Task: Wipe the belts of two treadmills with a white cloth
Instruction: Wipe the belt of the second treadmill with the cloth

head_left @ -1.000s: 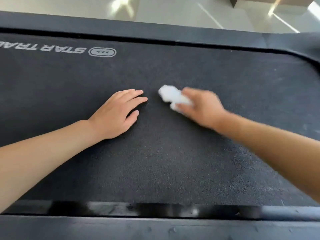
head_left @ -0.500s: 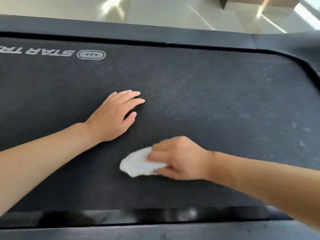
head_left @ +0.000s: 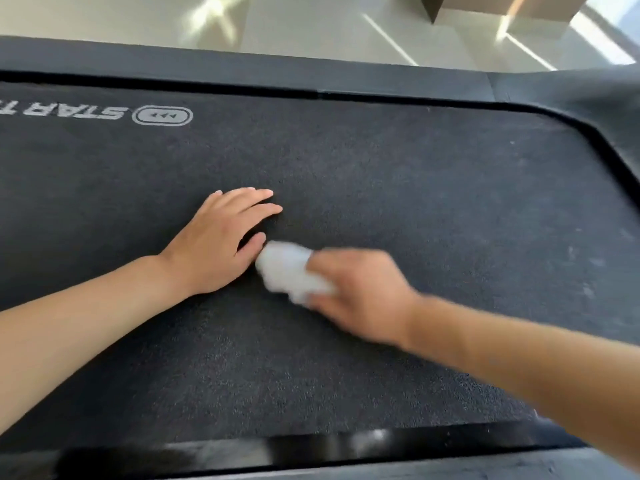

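Observation:
A dark textured treadmill belt (head_left: 398, 174) fills most of the view, with a white logo (head_left: 162, 116) printed at its far left. My left hand (head_left: 216, 242) lies flat on the belt, fingers spread, holding nothing. My right hand (head_left: 360, 292) is blurred with motion and grips a bunched white cloth (head_left: 289, 270) pressed to the belt. The cloth's left end is next to my left thumb; contact cannot be told.
Black side rails border the belt at the far edge (head_left: 242, 72) and the near edge (head_left: 311, 448). The belt curves off at the right end (head_left: 609, 157). Pale floor (head_left: 311, 26) and a brown box (head_left: 502, 12) lie beyond the treadmill.
My right hand swept the cloth from the belt's middle down toward the near rail, then back up toward my left thumb. My left hand stayed planted.

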